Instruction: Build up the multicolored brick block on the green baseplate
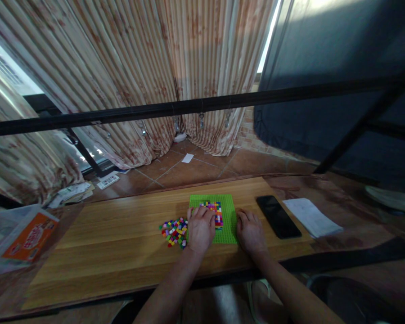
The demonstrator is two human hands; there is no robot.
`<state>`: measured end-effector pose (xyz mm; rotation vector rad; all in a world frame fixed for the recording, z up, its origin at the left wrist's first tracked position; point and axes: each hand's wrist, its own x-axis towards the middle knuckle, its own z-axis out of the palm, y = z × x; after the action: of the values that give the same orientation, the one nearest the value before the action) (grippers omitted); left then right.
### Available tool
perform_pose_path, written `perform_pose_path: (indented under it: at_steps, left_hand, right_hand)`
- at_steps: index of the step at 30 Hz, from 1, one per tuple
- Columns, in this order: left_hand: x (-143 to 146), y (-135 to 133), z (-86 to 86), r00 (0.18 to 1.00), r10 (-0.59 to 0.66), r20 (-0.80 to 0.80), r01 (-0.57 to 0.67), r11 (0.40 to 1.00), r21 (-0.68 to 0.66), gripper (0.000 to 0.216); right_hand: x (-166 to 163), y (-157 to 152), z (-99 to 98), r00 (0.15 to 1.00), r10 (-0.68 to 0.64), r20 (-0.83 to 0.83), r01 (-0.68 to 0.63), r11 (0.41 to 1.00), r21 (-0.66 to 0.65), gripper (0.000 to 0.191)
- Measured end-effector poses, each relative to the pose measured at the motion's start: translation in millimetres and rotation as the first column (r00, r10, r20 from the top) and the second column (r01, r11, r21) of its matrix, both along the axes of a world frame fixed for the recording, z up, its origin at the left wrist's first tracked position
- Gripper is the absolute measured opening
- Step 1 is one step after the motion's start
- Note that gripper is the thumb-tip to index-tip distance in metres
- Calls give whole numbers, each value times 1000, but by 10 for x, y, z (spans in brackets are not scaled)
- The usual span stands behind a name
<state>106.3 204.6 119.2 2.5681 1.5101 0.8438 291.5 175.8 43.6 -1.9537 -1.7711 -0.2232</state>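
Note:
A green studded baseplate (228, 204) lies on the wooden board, with a block of many-coloured small building bricks (218, 215) built up on its middle. My left hand (201, 228) is over the plate's left part, fingers bent and closed at the built bricks. Whatever its fingertips pinch is hidden beneath them. At the plate's right edge rests my right hand (250, 230), its fingers curled in and closed against the edge. Just left of my left hand, a loose heap of small coloured bricks (175, 231) lies on the wood.
A black phone (278, 217) and white paper (312, 218) lie to the right. On the far left stands a clear plastic box (11, 215) with an orange label. A dark metal rail (175, 108) crosses beyond the wooden board (111, 243), before long curtains (128, 67).

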Motion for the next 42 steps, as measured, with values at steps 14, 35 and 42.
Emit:
perform_pose_path:
  at_steps: [14, 35, 42]
  left_hand:
    - [20, -62, -49, 974, -70, -214, 78, 997, 29, 18]
    - [-838, -755, -414, 955, 258, 147, -253, 966, -55, 39]
    - [-1720, 32, -347, 812, 578, -86, -584, 808, -83, 38]
  right_hand:
    - [8, 0, -18, 1000, 7, 2, -7, 1000, 9, 28]
    - [136, 46, -189, 988, 92, -128, -73, 987, 142, 29]
    - [228, 3, -82, 912, 93, -401, -43, 990, 131, 34]
